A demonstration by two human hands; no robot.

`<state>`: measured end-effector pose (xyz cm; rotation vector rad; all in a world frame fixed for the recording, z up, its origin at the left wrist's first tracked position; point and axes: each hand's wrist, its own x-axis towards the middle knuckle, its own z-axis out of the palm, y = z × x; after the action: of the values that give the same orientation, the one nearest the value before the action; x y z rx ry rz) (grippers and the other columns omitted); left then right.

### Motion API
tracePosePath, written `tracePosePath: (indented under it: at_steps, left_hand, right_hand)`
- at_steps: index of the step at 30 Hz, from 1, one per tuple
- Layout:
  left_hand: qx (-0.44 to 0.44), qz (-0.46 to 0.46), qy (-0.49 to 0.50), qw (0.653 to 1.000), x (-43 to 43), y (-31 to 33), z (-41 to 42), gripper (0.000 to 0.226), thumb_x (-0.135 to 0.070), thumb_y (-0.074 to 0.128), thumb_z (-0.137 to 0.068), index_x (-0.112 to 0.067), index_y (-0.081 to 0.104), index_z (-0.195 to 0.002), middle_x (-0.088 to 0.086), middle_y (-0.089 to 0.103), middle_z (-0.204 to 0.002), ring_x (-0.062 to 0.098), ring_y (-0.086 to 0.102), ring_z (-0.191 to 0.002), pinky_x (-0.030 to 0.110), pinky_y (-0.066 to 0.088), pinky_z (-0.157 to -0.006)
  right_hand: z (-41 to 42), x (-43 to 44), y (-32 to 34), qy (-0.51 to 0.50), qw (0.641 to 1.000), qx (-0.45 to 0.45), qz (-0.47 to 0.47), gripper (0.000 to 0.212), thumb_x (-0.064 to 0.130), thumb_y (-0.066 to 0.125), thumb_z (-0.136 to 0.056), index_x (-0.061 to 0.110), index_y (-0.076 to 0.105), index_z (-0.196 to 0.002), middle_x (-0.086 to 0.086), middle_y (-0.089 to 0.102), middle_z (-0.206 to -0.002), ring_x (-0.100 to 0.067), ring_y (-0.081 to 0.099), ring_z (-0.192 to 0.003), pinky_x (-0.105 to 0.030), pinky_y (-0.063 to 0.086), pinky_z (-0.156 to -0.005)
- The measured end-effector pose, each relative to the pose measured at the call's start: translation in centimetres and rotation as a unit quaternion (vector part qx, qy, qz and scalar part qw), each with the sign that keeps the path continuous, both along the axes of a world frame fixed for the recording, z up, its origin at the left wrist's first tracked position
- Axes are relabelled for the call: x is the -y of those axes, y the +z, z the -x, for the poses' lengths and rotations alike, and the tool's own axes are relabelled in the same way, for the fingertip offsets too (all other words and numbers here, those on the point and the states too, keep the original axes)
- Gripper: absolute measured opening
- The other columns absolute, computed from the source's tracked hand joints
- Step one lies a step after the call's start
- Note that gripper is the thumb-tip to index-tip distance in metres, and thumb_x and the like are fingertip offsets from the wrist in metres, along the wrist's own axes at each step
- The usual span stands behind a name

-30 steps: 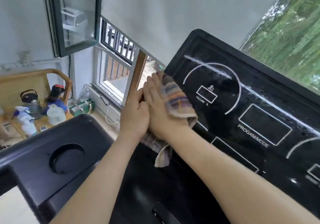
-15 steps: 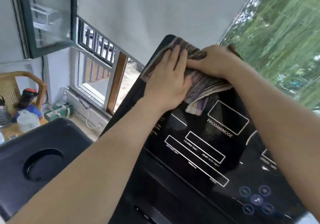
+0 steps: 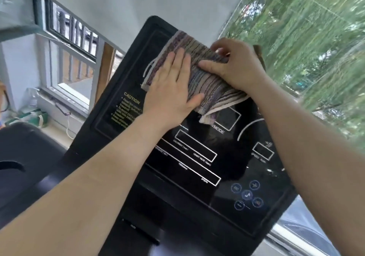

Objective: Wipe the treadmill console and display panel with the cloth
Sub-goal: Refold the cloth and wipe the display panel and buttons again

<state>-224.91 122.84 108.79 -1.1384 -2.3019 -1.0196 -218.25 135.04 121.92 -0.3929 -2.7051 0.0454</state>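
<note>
Head view: my left hand lies flat, fingers straight, on the soft, limp cloth; my right hand pinches its bunched top, probably the best hold.

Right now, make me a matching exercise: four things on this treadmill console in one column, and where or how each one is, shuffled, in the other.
1 left hand
2 right hand
3 caution label
4 round buttons

A low on the display panel, uncovered
B pressed flat on the cloth
C yellow print, left of the display panel
D fingers curled, gripping the cloth

Pairs: 1-B, 2-D, 3-C, 4-A
</note>
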Motion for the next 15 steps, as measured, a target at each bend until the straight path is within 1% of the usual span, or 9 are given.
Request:
tracePosePath:
  at_steps: [1,2,4,5,6,9,11,13,15]
  left_hand:
    - [-0.004,0.004,-0.005,1.0,-0.3,0.2,-0.6,0.09,-0.064,0.035,-0.092,-0.013,-0.007,-0.153,0.005,-0.011,-0.162,0.019,-0.011,-0.148,0.038,0.001,-0.121]
    - [-0.012,0.007,-0.014,1.0,-0.8,0.4,-1.3,0.09,-0.064,0.035,-0.091,-0.014,-0.007,-0.154,0.004,-0.011,-0.162,0.019,-0.012,-0.148,0.039,0.002,-0.121]
    - [-0.029,0.015,-0.04,0.999,-2.0,0.8,-3.3,0.091,-0.065,0.036,-0.09,-0.015,-0.008,-0.153,0.004,-0.013,-0.162,0.019,-0.013,-0.148,0.04,0.002,-0.121]
    - [-0.039,0.022,-0.048,0.998,-2.7,1.1,-4.3,0.092,-0.066,0.035,-0.09,-0.015,-0.009,-0.153,0.004,-0.014,-0.161,0.02,-0.014,-0.148,0.04,0.001,-0.121]
    - [-0.047,0.032,-0.052,0.997,-3.4,1.3,-5.4,0.092,-0.067,0.033,-0.09,-0.016,-0.01,-0.153,0.005,-0.016,-0.161,0.02,-0.015,-0.147,0.04,0.0,-0.121]
    - [-0.062,0.059,-0.055,0.995,-5.3,1.4,-8.6,0.089,-0.066,0.03,-0.091,-0.018,-0.014,-0.152,0.006,-0.023,-0.159,0.022,-0.02,-0.146,0.041,-0.004,-0.12]
    - [-0.076,0.067,-0.059,0.993,-6.3,1.1,-10.5,0.087,-0.066,0.029,-0.092,-0.02,-0.015,-0.152,0.008,-0.025,-0.158,0.024,-0.021,-0.146,0.041,-0.007,-0.118]
    - [-0.089,0.067,-0.069,0.991,-7.4,0.8,-12.5,0.085,-0.065,0.029,-0.093,-0.021,-0.014,-0.152,0.008,-0.024,-0.158,0.024,-0.021,-0.146,0.041,-0.008,-0.118]
    - [-0.102,0.068,-0.081,0.989,-8.6,0.4,-14.5,0.083,-0.063,0.029,-0.095,-0.021,-0.012,-0.152,0.009,-0.023,-0.159,0.025,-0.02,-0.146,0.041,-0.008,-0.118]
  right_hand:
    - [-1.4,-0.6,0.1,-0.016,1.0,-0.004,0.017,0.062,0.061,0.07,-0.076,0.024,0.062,-0.125,0.005,0.064,-0.108,-0.012,0.059,-0.098,-0.027,0.046,-0.085]
    - [-3.0,-1.1,0.3,-0.037,0.999,-0.001,0.034,0.06,0.06,0.07,-0.078,0.025,0.063,-0.126,0.007,0.063,-0.108,-0.009,0.058,-0.097,-0.021,0.043,-0.085]
    - [-6.2,-2.3,0.7,-0.079,0.995,0.026,0.06,0.057,0.06,0.065,-0.082,0.026,0.063,-0.127,0.014,0.06,-0.098,-0.004,0.056,-0.084,-0.012,0.038,-0.072]
    - [-7.6,-3.0,0.7,-0.097,0.992,0.046,0.067,0.056,0.061,0.061,-0.083,0.027,0.062,-0.128,0.014,0.059,-0.094,-0.003,0.055,-0.078,-0.012,0.038,-0.068]
    - [-8.8,-3.6,0.7,-0.113,0.989,0.068,0.067,0.058,0.065,0.057,-0.084,0.028,0.061,-0.129,0.01,0.06,-0.095,-0.004,0.055,-0.077,-0.016,0.04,-0.069]
    - [-11.8,-5.4,0.8,-0.16,0.977,0.133,0.047,0.077,0.08,0.049,-0.075,0.035,0.051,-0.136,0.001,0.063,-0.111,-0.019,0.06,-0.093,-0.03,0.047,-0.084]
    - [-14.0,-6.4,0.6,-0.181,0.972,0.15,0.012,0.083,0.085,0.049,-0.067,0.038,0.048,-0.135,0.001,0.063,-0.108,-0.021,0.06,-0.092,-0.033,0.049,-0.084]
    - [-16.8,-7.3,0.0,-0.192,0.974,0.119,-0.017,0.08,0.086,0.05,-0.064,0.038,0.052,-0.128,0.004,0.062,-0.099,-0.019,0.058,-0.086,-0.032,0.048,-0.079]
    - [-19.5,-8.3,-1.2,-0.189,0.981,0.047,-0.006,0.077,0.084,0.052,-0.062,0.034,0.059,-0.121,0.007,0.062,-0.094,-0.017,0.06,-0.085,-0.032,0.05,-0.08]
